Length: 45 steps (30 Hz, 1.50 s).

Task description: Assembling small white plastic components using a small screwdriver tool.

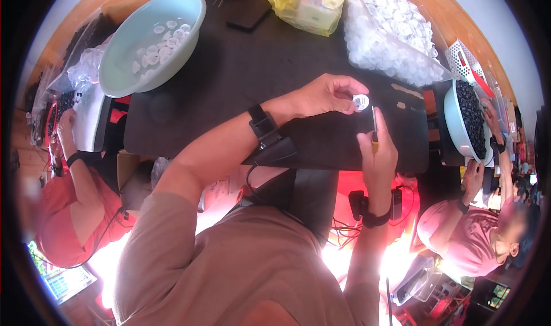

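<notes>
Dark bench (229,79) below, our left hand (324,93) grip pinches the white cap (360,101), right hand (376,145) grip clenches the thin tool (373,128); keep cap steady, tip centred.

A yellow plastic bag (305,3) sat at the far edge of my table, holding a pale boxy pack. Just to its right bulged a clear bag of white caps (390,33). Clear bags (86,68) lay far left beside the pale bowl.
</notes>
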Motion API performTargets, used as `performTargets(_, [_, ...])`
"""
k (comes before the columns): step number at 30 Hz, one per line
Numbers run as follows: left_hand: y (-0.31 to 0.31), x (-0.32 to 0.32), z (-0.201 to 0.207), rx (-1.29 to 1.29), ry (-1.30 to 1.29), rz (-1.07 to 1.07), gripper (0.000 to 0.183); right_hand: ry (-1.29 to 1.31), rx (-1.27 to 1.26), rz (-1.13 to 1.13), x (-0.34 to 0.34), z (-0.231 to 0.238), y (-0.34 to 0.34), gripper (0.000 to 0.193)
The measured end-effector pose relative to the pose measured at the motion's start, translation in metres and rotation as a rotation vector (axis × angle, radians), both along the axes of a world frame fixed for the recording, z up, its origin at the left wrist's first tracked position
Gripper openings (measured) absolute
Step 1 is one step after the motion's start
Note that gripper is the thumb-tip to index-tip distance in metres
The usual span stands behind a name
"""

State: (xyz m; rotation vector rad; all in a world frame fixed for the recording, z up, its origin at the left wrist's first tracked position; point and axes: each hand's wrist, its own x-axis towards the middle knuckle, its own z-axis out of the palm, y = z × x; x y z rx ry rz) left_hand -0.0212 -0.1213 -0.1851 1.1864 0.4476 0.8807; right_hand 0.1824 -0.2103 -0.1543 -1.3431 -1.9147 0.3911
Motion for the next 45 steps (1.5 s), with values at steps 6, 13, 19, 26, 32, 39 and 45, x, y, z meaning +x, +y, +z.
performTargets(6, [0.003,-0.002,0.0,0.024,0.004,0.011,0.037,-0.224,0.045,-0.084,-0.003,0.008,-0.007,0.043])
performTargets(13, [0.007,-0.004,0.001,0.02,0.0,0.017,0.038,-0.303,0.097,-0.11,-0.007,0.003,-0.002,0.042])
performTargets(19, [0.008,-0.004,0.0,0.041,0.0,0.012,0.037,-0.35,0.125,-0.128,-0.009,0.004,-0.001,0.043])
performTargets(26, [0.008,-0.004,-0.003,0.038,0.021,0.003,0.038,-0.334,0.161,-0.11,-0.008,0.001,-0.001,0.046])
performTargets(32, [0.008,-0.005,-0.003,0.044,0.031,0.002,0.038,-0.31,0.173,-0.067,-0.005,-0.002,0.002,0.047])
performTargets(39, [0.007,-0.002,-0.003,0.08,0.096,0.002,0.038,-0.328,0.156,-0.055,-0.006,0.0,0.004,0.045])
performTargets(45, [0.004,-0.002,-0.001,0.1,0.127,0.054,0.037,-0.294,0.116,-0.061,-0.008,0.006,0.004,0.042])
